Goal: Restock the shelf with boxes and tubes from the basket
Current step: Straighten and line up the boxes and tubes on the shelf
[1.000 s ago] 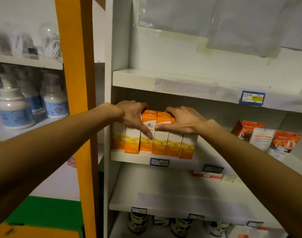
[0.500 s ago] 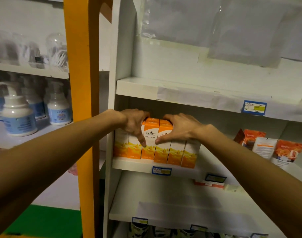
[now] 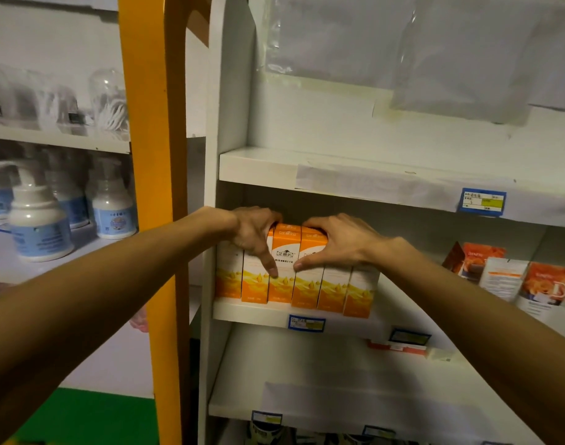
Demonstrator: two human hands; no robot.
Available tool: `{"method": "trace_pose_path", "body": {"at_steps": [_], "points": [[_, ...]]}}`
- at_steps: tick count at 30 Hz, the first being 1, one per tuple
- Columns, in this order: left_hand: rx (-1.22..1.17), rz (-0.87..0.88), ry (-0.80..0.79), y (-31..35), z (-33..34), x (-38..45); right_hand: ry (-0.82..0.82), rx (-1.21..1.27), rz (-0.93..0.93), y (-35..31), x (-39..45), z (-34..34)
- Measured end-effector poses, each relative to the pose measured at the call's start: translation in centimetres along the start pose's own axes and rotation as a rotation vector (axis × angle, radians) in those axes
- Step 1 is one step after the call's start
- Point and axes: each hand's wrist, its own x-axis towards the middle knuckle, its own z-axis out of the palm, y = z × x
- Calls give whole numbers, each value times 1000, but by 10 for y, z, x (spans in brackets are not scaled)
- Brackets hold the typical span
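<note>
Several upright orange-and-white boxes [image 3: 306,290] stand in a tight row at the left end of the middle shelf [image 3: 252,314]. My left hand [image 3: 253,234] lies over the tops of the left boxes, fingers curled behind them and thumb pointing down the front. My right hand [image 3: 338,242] mirrors it on the boxes to the right, thumb pressed on the front face. The two thumbs nearly meet over the middle boxes. The basket is out of view.
Orange pouches [image 3: 546,284] lean at the right end of the same shelf. A flat red-and-white box [image 3: 399,348] lies on the lower shelf [image 3: 338,380]. An orange post [image 3: 152,155] stands left of the unit, and beyond it are pump bottles [image 3: 37,220].
Both hands stay on the row of boxes, thumbs a little closer together. My view has tilted upward, so the shelf sits lower in the frame.
</note>
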Motion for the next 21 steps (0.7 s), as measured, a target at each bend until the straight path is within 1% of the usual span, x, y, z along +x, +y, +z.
{"method": "trace_pose_path", "body": {"at_steps": [5,12,15,17,21], "points": [[-3,8,-9,1,-1,0,-2,37,13,2,1,1],[132,24,46,4,3,-4,-14,43,19,2,3,1],[150,26,54,5,1,-7,-21,74,46,0,8,-2],[159,11,33,6,-2,-8,-18,81,64,-3,10,-5],[125,-74,-87,8,-10,-11,-24,49,44,-11,15,-8]]}}
